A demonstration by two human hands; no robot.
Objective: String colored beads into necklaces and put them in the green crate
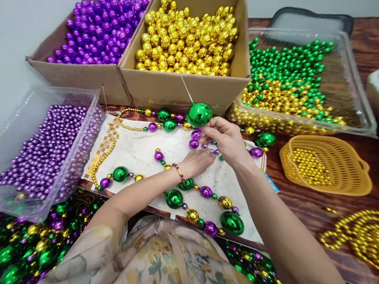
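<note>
My right hand (226, 139) pinches a thin needle or wire that carries a large shiny green ball (199, 113), held just above the white cloth (138, 151). My left hand (197, 160), with a beaded bracelet at the wrist, rests on the cloth beside it, fingers curled around the bead strand (197, 201) near small purple beads. The strand of green, purple and gold balls loops across the cloth in front of me.
Cardboard boxes of purple balls (100, 25) and gold balls (184, 35) stand at the back. A clear tray of lilac beads (42, 149) is left, a tray of green and gold beads (289, 82) right. An orange basket (325, 166) and gold strands (377, 238) lie right; finished necklaces (12, 258) lie left.
</note>
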